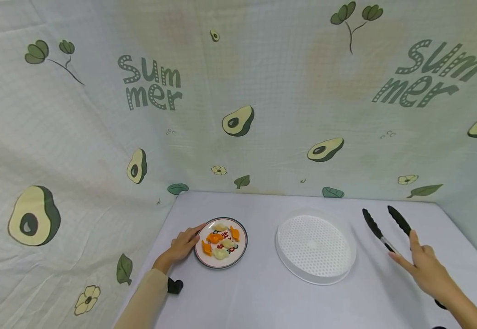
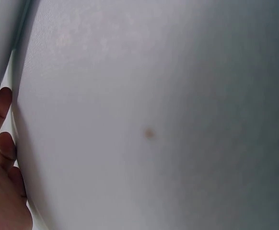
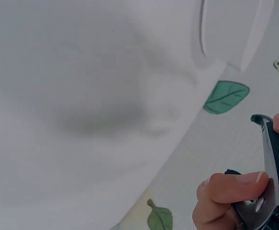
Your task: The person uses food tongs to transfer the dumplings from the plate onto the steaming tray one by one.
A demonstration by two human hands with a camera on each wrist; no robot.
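At the left of the table, a round plate with a dark rim line carries several orange and pale dumpling-shaped pieces. My left hand rests against the plate's left edge, fingers extended. In the left wrist view, a fingertip meets the rim's underside. Tongs with black tips are held up in my right hand, their two arms spread apart with nothing between them. The right wrist view shows finger and thumb around the metal and black tongs. A white perforated round tray lies between the hands.
A white cloth covers the table. Behind it hangs a curtain printed with avocados, leaves and lettering. A small black object shows beside the left wrist; dark bits lie near the right forearm.
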